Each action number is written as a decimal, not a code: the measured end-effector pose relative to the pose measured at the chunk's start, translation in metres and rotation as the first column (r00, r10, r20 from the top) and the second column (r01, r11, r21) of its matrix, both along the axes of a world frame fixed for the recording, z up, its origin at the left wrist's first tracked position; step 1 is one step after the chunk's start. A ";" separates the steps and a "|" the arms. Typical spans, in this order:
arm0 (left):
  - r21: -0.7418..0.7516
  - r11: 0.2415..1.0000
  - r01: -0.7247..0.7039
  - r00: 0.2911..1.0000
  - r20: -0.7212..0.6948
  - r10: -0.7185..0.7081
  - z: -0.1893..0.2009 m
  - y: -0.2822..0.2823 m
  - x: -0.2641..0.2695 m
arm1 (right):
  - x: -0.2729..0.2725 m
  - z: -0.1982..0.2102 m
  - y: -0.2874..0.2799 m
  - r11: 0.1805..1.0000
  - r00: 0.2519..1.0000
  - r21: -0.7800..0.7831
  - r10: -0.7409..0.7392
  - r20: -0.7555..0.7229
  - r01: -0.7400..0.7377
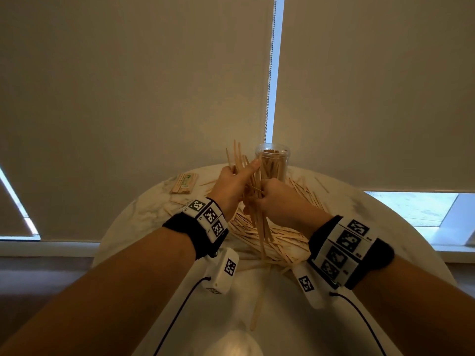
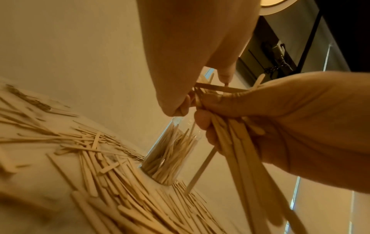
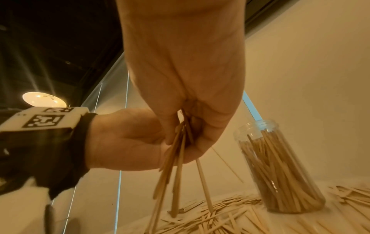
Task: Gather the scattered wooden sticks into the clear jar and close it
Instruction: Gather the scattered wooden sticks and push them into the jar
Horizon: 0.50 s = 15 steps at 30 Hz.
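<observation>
Both hands hold one loose bundle of wooden sticks (image 1: 260,228) upright over the pile of sticks (image 1: 284,240) on the round white table (image 1: 144,214). My left hand (image 1: 235,177) grips the upper part of the bundle with the thumb stretched along it. My right hand (image 1: 276,197) is curled round it just below. In the right wrist view the bundle (image 3: 177,167) hangs from both hands, its lower ends touching the pile. The clear jar (image 1: 273,160) stands upright and open behind the hands, nearly full of sticks; the left wrist view shows the jar (image 2: 170,152) beyond the fingers.
A flat packet of sticks (image 1: 184,183) lies at the table's back left. Sticks (image 1: 305,191) spread round the jar's base. One long stick (image 1: 258,305) lies toward me on the bare front of the table. Window blinds (image 1: 128,98) hang close behind the table.
</observation>
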<state>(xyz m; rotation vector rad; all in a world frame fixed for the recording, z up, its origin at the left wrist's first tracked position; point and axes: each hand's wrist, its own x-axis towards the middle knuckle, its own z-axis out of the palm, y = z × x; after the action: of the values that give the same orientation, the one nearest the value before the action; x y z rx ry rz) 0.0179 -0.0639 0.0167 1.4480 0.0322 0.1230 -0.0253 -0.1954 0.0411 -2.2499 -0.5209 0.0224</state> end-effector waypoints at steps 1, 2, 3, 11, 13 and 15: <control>-0.007 0.999 -0.033 0.999 -0.009 0.033 -0.001 -0.001 0.001 | 0.000 -0.001 0.001 1.000 1.000 0.003 -0.002 0.008 0.002; -0.020 0.999 -0.048 0.999 -0.017 0.047 -0.002 -0.002 0.001 | 0.001 -0.002 0.003 1.000 1.000 0.000 -0.007 0.020 0.007; -0.027 0.999 -0.047 0.999 -0.028 0.046 -0.004 -0.003 0.002 | 0.002 -0.002 0.005 1.000 0.999 -0.007 -0.010 0.040 0.010; 0.196 0.980 -0.041 0.999 -0.026 0.047 -0.006 -0.003 0.010 | 0.003 0.000 0.011 0.987 0.994 -0.157 0.060 0.096 -0.045; 0.238 0.969 -0.069 0.997 -0.002 0.072 -0.002 -0.003 0.009 | 0.001 -0.002 0.007 0.985 0.992 -0.156 0.084 0.089 -0.070; 0.221 0.966 -0.131 0.991 0.046 0.124 0.004 -0.001 0.004 | 0.000 -0.006 0.005 0.977 0.991 -0.203 0.084 0.100 -0.062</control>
<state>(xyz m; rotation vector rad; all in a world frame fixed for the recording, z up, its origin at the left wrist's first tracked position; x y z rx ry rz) 0.0219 -0.0653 0.0210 1.6687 0.0878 0.2623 -0.0254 -0.1902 0.0353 -2.4365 -0.6860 -0.0097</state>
